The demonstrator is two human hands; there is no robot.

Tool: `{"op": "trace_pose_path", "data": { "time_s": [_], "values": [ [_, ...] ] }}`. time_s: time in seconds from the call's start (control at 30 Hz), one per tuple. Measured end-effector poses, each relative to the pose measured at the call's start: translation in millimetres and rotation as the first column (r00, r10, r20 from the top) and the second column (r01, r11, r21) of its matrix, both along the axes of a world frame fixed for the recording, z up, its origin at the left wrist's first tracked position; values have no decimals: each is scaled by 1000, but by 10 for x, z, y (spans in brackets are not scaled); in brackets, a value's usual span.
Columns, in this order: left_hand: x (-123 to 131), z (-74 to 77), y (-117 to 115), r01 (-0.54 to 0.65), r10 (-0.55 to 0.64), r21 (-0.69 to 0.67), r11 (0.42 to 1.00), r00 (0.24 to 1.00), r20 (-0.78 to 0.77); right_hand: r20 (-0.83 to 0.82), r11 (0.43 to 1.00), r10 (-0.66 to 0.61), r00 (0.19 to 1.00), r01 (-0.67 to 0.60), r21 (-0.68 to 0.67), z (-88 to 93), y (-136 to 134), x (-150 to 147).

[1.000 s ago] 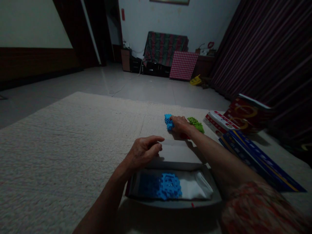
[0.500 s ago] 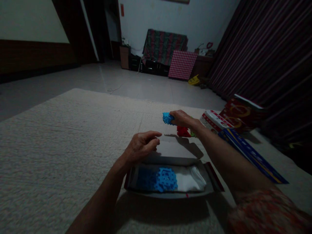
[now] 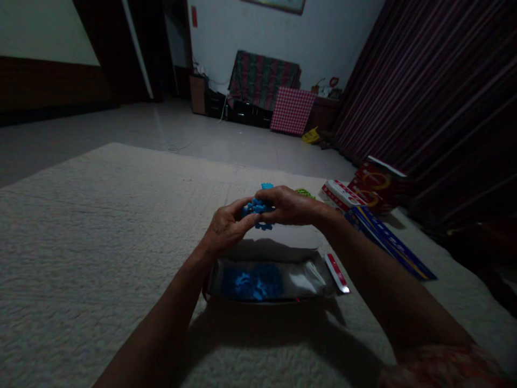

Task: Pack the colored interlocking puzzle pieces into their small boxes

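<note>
Lying directly between the fingertips of both hands, the blue toothed block is up over the open lid flap of a long box, towards the mat's far edge. The left hand meets its left side, thumb below and fingers above, pinching it; the right hand grips from the right and covers much of it. Both hands touch it, so neither is nearer. Its long axis cannot be told behind the fingers, though toothed bits show above and below the right hand. It looks bright blue, knobbly-edged and plastic; whether it is one piece or several is unclear. The box's long side runs left to right, with blue pieces in its left part and a white bundle towards its right end
</note>
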State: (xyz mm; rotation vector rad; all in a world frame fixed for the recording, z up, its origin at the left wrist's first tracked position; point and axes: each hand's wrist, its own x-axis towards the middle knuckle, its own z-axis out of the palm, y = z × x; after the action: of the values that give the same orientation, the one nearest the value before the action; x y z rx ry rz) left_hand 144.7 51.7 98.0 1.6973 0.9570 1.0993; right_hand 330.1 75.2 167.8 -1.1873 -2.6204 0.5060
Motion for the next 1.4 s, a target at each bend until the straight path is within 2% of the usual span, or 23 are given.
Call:
{"op": "trace_pose_path", "data": {
  "time_s": [0.1,0.23,0.37,0.47,0.57,0.67,0.73,0.8,0.9,1.0,1.17,1.27,1.4],
  "values": [
    [-5,11,-4,-2,2,41,999,1000,-5,-177,997,-65,982,55,-62,-132,-21,-11],
    [6,-21,16,-36,36,48,998,999,6,-406,983,-176,897,136,-127,-315,-7,6],
    [23,-33,22,-42,41,42,998,999,23,-506,975,-215,835,151,-165,-435,-42,16],
    [6,-17,32,-20,20,-2,1000,999,47,-539,976,-211,816,145,-163,-439,-114,39],
    [-28,-10,70,-43,48,-47,998,994,97,-498,987,-160,852,137,-82,-407,-209,66],
    [-31,-18,109,-78,92,-97,992,984,152,-338,986,-94,936,135,101,-407,-306,43],
    [-3,-22,118,-69,89,-116,991,980,177,-246,960,-106,963,164,226,-429,-360,-12],
    [39,-18,111,-57,86,-147,987,977,197,-207,935,-163,965,218,280,-448,-398,-81],
    [89,1,86,-31,76,-204,979,973,217,-187,920,-236,953,282,273,-444,-428,-155],
    [105,19,67,32,11,-207,978,979,202,-190,922,-240,952,285,261,-428,-451,-155],
    [132,-5,84,166,-136,-184,969,977,162,-210,914,-260,942,311,263,-507,-488,-49],
    [167,-10,93,206,-185,-185,961,975,122,-212,910,-255,944,308,279,-569,-481,17],
    [168,38,74,249,-246,-185,951,969,38,-183,907,-261,948,306,289,-510,-544,106]
  ]
}}
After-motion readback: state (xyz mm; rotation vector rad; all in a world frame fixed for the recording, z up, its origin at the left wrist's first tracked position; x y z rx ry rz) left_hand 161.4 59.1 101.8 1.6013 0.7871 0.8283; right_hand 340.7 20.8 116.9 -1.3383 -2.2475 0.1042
